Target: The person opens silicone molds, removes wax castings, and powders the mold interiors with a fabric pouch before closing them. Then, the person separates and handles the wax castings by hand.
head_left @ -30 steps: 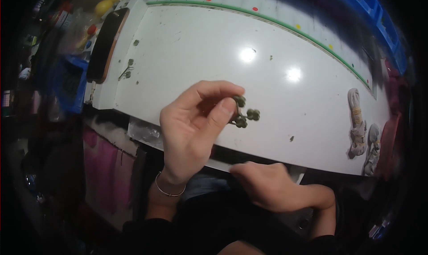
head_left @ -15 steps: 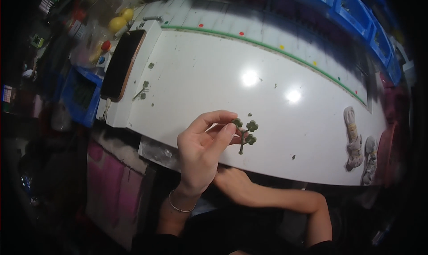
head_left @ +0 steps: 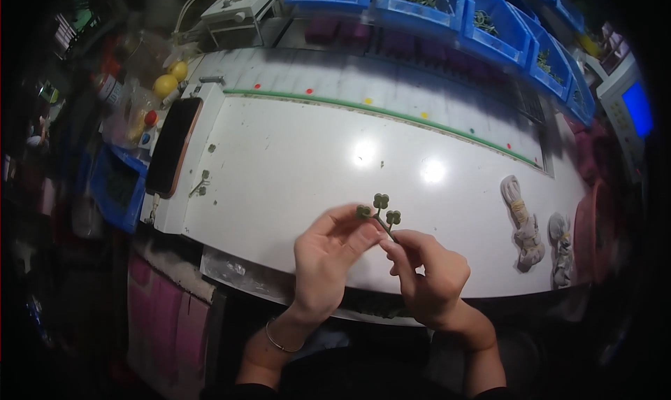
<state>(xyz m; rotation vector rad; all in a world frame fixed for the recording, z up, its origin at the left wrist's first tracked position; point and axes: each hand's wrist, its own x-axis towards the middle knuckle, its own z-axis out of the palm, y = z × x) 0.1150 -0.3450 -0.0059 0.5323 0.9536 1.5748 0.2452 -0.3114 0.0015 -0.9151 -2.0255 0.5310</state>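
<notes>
A small dark-green branched sprig (head_left: 381, 201) with clover-shaped heads stands up between my two hands over the white worktop (head_left: 279, 162). My right hand (head_left: 437, 274) pinches the lower end of its stem between thumb and fingertips. Curled round the sprig's left side is my left hand (head_left: 321, 260), its fingertips against the left head and its thumb slightly blurred. The thumbs of both hands nearly meet at the stem. Another green sprig (head_left: 203, 183) lies at the left of the worktop, with a loose green piece (head_left: 211, 148) beyond it.
A dark phone (head_left: 175, 146) rests on the worktop's left ledge. Blue bins (head_left: 419, 12) of green pieces line the far side, behind a green strip (head_left: 335, 104) with coloured dots. Two bundled whitish cloth items (head_left: 524, 232) lie at right, near a blue-screened device (head_left: 636, 106).
My right hand has come up from below the table edge and taken the stem. The sprig has turned, its stem now pointing down to the right. The view has shifted, showing more bins.
</notes>
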